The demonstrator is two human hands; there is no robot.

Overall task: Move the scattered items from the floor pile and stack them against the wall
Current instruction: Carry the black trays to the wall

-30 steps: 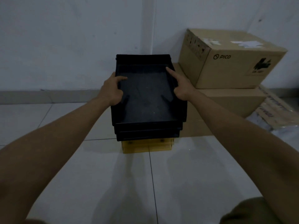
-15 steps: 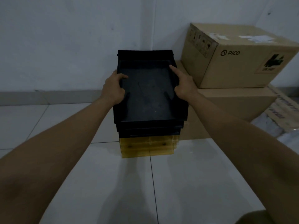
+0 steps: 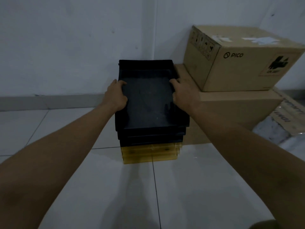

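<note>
Both index fingers, straight half a second ago, now curl over the rims: left hand (image 3: 116, 96) and right hand (image 3: 183, 93) grip opposite long sides of the top black tray (image 3: 148, 103). It sits on two more black trays over yellow trays (image 3: 149, 154) (count unclear), against the wall (image 3: 66, 47), beside stacked cardboard boxes (image 3: 239, 63).

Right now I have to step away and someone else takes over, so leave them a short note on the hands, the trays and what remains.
Left hand and right hand each grip a side rim of the top black tray.
It sits on more black trays over yellow trays, by the wall beside the cardboard boxes.
Done: this tray looks placed.
Left: let go; the floor pile is out of view.
</note>
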